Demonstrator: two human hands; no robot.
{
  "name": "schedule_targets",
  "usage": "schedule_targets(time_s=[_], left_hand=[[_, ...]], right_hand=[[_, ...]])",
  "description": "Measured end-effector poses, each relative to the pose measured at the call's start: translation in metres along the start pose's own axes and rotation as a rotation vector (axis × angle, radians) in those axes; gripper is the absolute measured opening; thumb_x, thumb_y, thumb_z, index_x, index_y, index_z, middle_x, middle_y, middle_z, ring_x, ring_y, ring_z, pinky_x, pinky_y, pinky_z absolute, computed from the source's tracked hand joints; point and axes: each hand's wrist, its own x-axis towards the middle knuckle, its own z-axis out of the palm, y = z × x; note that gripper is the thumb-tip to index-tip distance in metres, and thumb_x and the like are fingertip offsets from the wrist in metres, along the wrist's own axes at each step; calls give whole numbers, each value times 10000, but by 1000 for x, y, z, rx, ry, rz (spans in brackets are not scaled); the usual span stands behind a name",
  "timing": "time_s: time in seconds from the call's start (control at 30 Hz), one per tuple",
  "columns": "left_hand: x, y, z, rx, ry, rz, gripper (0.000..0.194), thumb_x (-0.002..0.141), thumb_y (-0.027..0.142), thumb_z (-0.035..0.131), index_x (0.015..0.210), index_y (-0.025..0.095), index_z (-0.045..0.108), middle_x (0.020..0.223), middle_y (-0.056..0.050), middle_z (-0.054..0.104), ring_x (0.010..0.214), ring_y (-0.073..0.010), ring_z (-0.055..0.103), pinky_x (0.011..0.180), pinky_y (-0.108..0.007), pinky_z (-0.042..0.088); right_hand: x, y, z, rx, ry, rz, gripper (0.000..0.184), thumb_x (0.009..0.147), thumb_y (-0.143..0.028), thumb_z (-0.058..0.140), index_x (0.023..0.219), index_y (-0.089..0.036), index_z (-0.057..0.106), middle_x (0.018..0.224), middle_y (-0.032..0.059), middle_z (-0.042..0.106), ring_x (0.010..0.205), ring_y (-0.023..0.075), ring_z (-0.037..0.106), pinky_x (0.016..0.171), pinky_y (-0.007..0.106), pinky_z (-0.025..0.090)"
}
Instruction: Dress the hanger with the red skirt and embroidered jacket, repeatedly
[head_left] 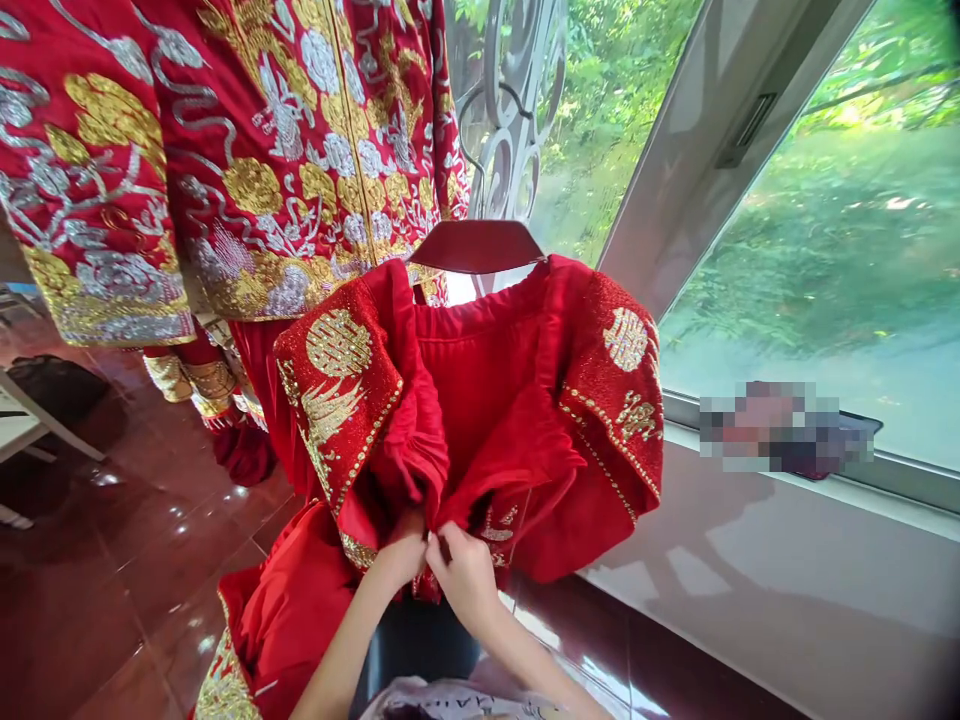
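A red embroidered jacket [480, 350] with gold beading hangs on a dark red hanger [480, 247], its front gathered toward me. My left hand [405, 548] reaches into the folds at the front edge, most of its fingers covered by cloth. Beside it, my right hand [461, 565] pinches the same edge, thumb and fingers pressed together on the fabric. The two hands nearly meet at the middle of the opening. Whether a fastener sits between them is too small to make out.
A larger red garment with gold and silver embroidery [315, 150] hangs behind at the left. White metal scrollwork [510, 110] stands by the window. A blurred flat object [795, 430] lies on the sill. A white chair [37, 420] is at the far left, and red cloth [300, 600] hangs low.
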Motion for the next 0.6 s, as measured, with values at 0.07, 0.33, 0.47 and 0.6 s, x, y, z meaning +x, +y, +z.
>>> schedule_targets(time_s=[0.07,0.33,0.47,0.6], left_hand=[[-17,-10,10,5,25,-18,313,806,174,480,1087,224,607,1088,-110,688,1046,-252,636,936,-406,496],[-30,-30,47,29,114,65,184,856,175,378,738,208,516,788,-90,676,764,-205,662,709,-329,534],[-31,-30,48,109,118,58,207,844,156,389,679,206,504,727,-70,669,684,-185,648,672,-311,530],[-34,-40,57,182,153,25,233,859,154,372,708,179,548,724,-69,668,692,-181,650,673,-300,527]], right_hand=[[-12,4,4,166,10,56,281,873,-292,396,622,-194,477,557,26,549,504,140,474,530,266,305],[-17,-1,-10,1034,-244,524,309,759,-411,629,631,-176,475,441,-86,340,398,50,240,422,208,176],[-16,-14,-22,1579,-433,925,162,758,-238,641,717,-133,524,425,-134,264,366,5,115,387,155,89],[-6,-32,-43,1665,-452,1136,154,803,-114,543,650,-109,525,394,-127,255,340,-6,115,362,138,69]])
